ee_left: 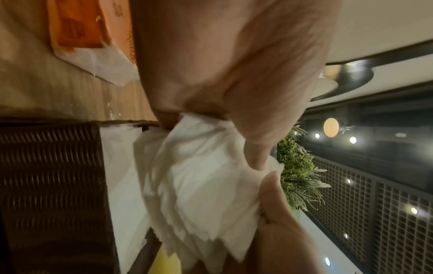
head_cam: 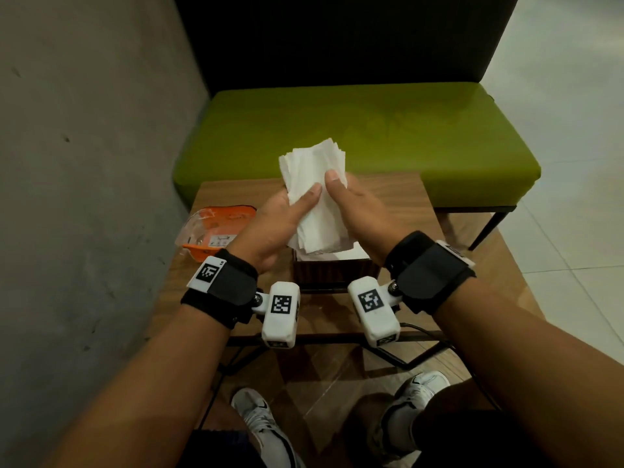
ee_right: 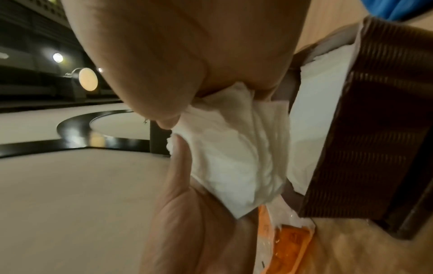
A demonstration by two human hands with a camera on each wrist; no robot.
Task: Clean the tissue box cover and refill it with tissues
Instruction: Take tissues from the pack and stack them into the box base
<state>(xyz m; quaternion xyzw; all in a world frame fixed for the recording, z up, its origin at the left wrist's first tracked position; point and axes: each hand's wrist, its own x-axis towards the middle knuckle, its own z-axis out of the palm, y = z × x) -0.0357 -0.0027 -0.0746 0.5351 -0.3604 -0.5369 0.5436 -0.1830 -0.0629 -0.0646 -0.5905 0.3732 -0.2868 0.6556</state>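
The main risk we see is the stack of tissues (head_cam: 314,197) fanning apart: its edges are already uneven at the top and bottom, so a loose sheet could slide out or the whole bundle buckle as it goes down. It could also catch on the rim of the tissue box cover (head_cam: 334,268), which sits on the surface (head_cam: 398,197) directly under our hands and already shows white tissue inside (how full it is we cannot tell). A crooked entry would crumple the sheets against what is there.

Our left hand (head_cam: 270,224) is curled round the stack's left side, thumb pressed across the front. Our right hand (head_cam: 358,211) grips the right side the same way. An orange wrapper (head_cam: 216,231) lies just left of the cover.
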